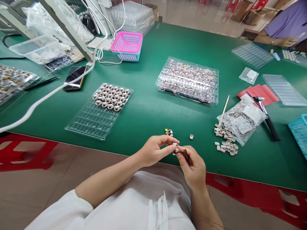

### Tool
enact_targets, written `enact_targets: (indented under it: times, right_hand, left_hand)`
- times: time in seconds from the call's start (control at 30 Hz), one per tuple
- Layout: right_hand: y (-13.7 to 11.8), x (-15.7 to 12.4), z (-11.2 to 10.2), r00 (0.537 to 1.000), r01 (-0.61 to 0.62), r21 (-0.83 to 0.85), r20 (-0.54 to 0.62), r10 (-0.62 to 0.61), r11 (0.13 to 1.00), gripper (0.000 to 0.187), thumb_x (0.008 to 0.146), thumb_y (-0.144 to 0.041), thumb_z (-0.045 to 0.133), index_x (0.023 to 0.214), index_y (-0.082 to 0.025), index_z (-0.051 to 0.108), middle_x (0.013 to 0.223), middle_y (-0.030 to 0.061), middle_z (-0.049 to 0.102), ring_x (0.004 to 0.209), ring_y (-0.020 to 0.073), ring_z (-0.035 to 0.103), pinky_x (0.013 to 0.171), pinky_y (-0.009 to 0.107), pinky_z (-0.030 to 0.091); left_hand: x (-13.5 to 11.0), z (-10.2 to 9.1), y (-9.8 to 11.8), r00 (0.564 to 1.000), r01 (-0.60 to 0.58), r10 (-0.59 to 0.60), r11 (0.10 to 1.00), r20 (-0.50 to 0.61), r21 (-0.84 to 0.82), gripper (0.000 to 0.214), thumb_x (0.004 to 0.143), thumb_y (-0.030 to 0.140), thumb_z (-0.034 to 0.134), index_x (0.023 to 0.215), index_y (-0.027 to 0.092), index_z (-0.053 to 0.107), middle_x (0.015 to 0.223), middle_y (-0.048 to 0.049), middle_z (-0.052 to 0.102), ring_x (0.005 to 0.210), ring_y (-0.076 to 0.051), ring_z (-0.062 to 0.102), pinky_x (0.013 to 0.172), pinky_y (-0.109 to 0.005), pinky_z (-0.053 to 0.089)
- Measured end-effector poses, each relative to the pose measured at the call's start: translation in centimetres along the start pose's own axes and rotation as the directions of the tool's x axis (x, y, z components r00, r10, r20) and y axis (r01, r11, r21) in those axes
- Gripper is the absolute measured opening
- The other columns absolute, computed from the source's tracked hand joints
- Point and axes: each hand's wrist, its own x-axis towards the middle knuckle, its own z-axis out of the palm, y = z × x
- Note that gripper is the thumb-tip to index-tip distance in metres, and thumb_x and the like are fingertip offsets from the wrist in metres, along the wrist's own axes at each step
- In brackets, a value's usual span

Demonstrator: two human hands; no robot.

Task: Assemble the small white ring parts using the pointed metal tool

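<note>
Grip: we see the left hand [155,149] and right hand [193,166], fingers closed on a small white piece [177,150], above the table [148,115]'s near edge.
Risk: we judge a slip would send it over that edge.

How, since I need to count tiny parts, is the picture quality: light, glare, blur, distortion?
Head view: soft even light, faint shadows; glare on the stacked clear trays; wide-angle bend along the table edge; left hand and right hand sharp, yet the small part they pinch is too tiny to resolve.
</note>
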Motion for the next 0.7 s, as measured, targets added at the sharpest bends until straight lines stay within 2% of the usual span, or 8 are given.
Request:
enact_targets:
  times: [0.1,0.2,0.37,0.5,0.7]
  right_hand:
    - [0.2,-0.3,0.2,0.998,0.014,0.012,-0.065,-0.014,1.0,0.023,0.094,-0.015,0.059,0.111,-0.027,0.068,0.097,0.0033,0.066,0.081,0.0148,0.065,0.063,0.024,0.051]
    - [0.2,-0.5,0.6,0.992,-0.023,0.005,-0.12,0.024,1.0,0.018,0.094,-0.017,0.059,0.107,-0.026,0.068,0.092,0.0022,0.064,0.071,0.0122,0.061,0.057,0.023,0.047]
    - [-0.1,-0.4,1.2,0.977,-0.104,-0.027,-0.192,0.097,0.994,0.009,0.094,-0.022,0.059,0.098,-0.022,0.068,0.087,0.0015,0.065,0.068,0.0115,0.059,0.059,0.023,0.048]
    - [0.0,-0.6,1.5,0.967,-0.118,-0.014,-0.231,0.112,0.993,0.01,0.094,-0.024,0.059,0.096,-0.021,0.068,0.087,0.0022,0.066,0.072,0.0131,0.062,0.063,0.024,0.05]
    - [0.0,-0.7,1.7,0.962,-0.156,0.018,-0.222,0.157,0.988,0.013,0.094,-0.028,0.058,0.096,-0.021,0.069,0.084,0.0029,0.066,0.071,0.0139,0.061,0.063,0.026,0.051]
  left_hand:
    - [0.1,0.5,0.1,0.992,0.123,-0.118,0.969,0.036,-0.214,0.027,0.083,0.032,0.075,0.101,0.011,0.073,0.083,-0.0066,0.075,0.078,-0.017,0.07,0.079,-0.03,0.057]
    - [0.2,0.8,0.3,0.987,0.163,-0.159,0.932,0.038,-0.323,0.027,0.077,0.03,0.082,0.095,0.011,0.073,0.079,-0.0046,0.075,0.074,-0.015,0.07,0.077,-0.029,0.057]
    - [0.0,0.8,0.2,0.989,0.126,-0.148,0.917,-0.029,-0.379,0.025,0.074,0.025,0.084,0.094,0.013,0.075,0.079,-0.003,0.075,0.074,-0.014,0.07,0.078,-0.028,0.057]
    - [-0.3,0.9,-0.2,0.992,0.119,-0.126,0.905,0.01,-0.409,0.022,0.077,0.023,0.082,0.096,0.013,0.075,0.079,-0.0034,0.076,0.073,-0.014,0.07,0.076,-0.027,0.057]
    - [-0.5,1.1,-0.6,0.993,0.116,-0.119,0.905,0.02,-0.409,0.022,0.078,0.022,0.082,0.096,0.013,0.076,0.085,-0.0055,0.076,0.076,-0.015,0.07,0.074,-0.026,0.057]
